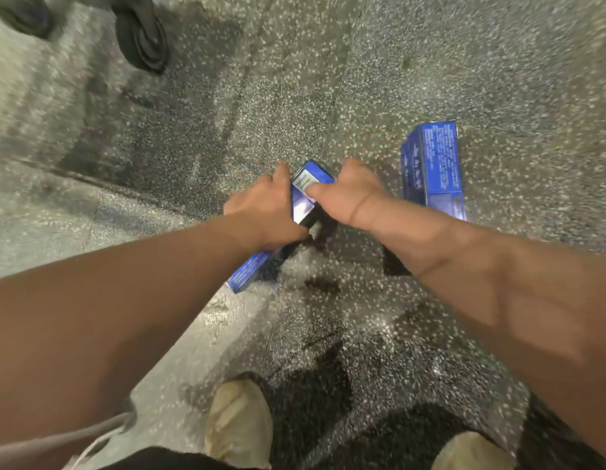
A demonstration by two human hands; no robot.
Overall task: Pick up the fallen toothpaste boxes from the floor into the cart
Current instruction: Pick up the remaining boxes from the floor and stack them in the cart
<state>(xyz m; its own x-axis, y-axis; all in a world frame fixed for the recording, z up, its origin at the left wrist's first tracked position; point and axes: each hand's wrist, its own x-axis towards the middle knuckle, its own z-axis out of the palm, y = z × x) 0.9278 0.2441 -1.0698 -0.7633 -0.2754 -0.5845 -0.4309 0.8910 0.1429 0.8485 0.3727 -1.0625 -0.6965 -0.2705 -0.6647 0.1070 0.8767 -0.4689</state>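
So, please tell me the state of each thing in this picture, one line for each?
Long blue cardboard toothpaste box in the hands: gripped from both sides, its far end tilted up.
Stack of blue toothpaste boxes on the right: lying on the floor, untouched.
Left hand: closed on the held box.
Right hand: closed on the same box, thumb on top.
Black cart wheel: resting on the speckled floor, blurred.

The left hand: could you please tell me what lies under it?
Under the left hand runs a long blue toothpaste box, its lower end jutting out past the wrist. The right hand grips its upper end. The box's middle is covered.
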